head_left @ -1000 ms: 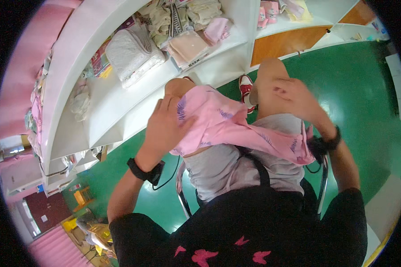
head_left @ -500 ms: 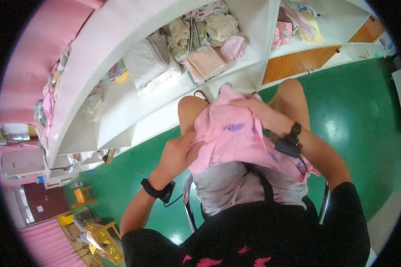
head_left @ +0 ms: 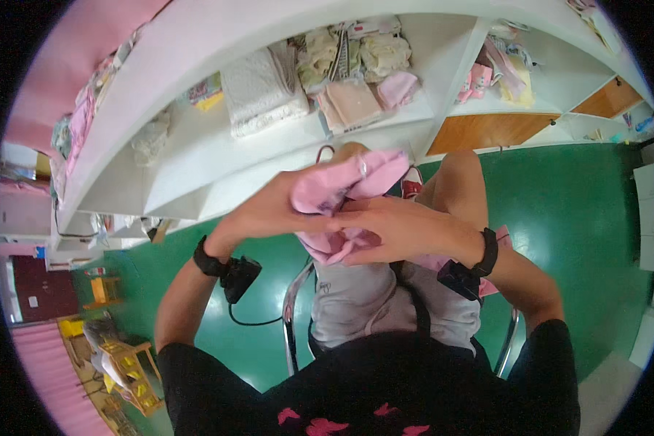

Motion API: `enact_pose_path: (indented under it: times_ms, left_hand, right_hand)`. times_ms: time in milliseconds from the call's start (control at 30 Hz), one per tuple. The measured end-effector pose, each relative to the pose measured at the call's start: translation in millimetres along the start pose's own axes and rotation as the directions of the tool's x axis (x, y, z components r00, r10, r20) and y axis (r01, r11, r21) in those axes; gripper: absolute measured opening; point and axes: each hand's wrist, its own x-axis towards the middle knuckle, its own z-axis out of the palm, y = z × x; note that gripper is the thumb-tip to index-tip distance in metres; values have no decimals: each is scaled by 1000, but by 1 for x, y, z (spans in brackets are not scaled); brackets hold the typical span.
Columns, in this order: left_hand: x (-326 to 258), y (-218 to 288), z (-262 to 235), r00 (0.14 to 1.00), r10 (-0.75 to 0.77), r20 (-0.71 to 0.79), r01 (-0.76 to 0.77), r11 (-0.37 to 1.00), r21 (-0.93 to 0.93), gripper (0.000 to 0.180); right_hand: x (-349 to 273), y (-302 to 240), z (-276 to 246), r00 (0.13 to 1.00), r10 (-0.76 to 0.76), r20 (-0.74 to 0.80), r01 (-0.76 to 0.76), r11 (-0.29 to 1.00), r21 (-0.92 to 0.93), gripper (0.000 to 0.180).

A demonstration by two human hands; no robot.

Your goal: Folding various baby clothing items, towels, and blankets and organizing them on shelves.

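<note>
A pink cloth (head_left: 320, 190) with dark purple leaf prints is bunched up in front of me, above my lap. From the left, my left hand (head_left: 269, 208) grips its upper bunched part, the fingers largely behind the fabric. My right hand (head_left: 396, 227) comes across from the right and closes on the lower folds, close beside the left hand. One end of the cloth sticks up past both hands. More pink fabric shows behind my right wrist. Whether the cloth is a garment I cannot tell.
White shelving (head_left: 189, 171) curves ahead of me, holding a stack of grey textiles (head_left: 258, 87), folded beige cloth (head_left: 350, 105) and a pink cloth piece (head_left: 398, 89). Below on the right is a wooden cabinet door (head_left: 490, 133). A chair's metal armrest (head_left: 291, 320) stands at my left side.
The cloth was spread over my lap; now it is lifted and bunched. My left hand rose toward the shelf, and my right hand moved down and left, beside it.
</note>
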Motion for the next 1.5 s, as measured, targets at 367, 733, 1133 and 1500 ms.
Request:
enact_pose_path:
  times_ms: [367, 733, 1133, 1500]
  left_hand:
    - [-41, -48, 14, 770, -381, -512, 214, 910, -356, 28]
    - [-62, -4, -1, 683, -400, -611, 145, 894, -423, 41]
    - [-64, 15, -6, 529, -377, -760, -44, 882, -469, 38]
    - [-81, 12, 22, 447, -432, -783, -52, 861, -505, 41]
  right_hand:
    - [-30, 60, -1, 691, 259, -675, -170, 966, 196, 54]
    - [43, 52, 13, 892, 265, -366, -166, 946, 278, 34]
    - [24, -27, 2, 952, 217, -217, -231, 972, -38, 33]
    - [11, -36, 39, 908, 36, -417, -137, 967, -216, 63]
